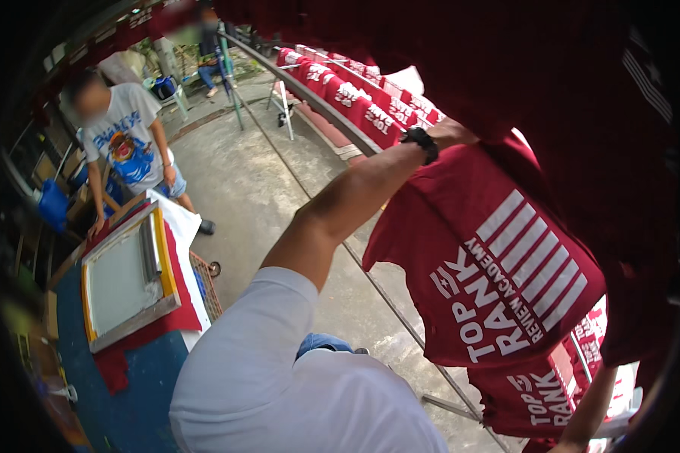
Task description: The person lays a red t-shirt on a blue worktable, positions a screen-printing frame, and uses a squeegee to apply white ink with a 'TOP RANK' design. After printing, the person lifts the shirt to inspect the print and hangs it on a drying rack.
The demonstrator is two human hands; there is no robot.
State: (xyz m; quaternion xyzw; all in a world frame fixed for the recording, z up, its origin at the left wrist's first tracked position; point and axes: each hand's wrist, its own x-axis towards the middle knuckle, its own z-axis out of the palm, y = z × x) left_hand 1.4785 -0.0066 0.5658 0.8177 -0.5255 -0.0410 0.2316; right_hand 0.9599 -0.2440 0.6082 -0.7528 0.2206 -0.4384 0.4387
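Note:
My left arm reaches up and to the right, a black watch [421, 143] on its wrist. At the upper edge of a dark red printed shirt [499, 249], my left hand [455, 133] is closed on the cloth, its fingertips partly covered. White stripes and lettering mark the shirt, which hangs spread out in front of me. The forearm of my right hand rises at the lower right, and the hand itself is hidden behind dark red cloth [638, 302]. Below the shirt hangs another dark red printed piece [525, 400].
Printed red shirts [340, 90] hang in rows beyond a long metal rail [310, 98]. At left, a framed printing screen [125, 275] lies on a blue table [155, 377], with a person [125, 136] beside it. Another person [210, 60] sits farther back. Dark cloth hangs overhead.

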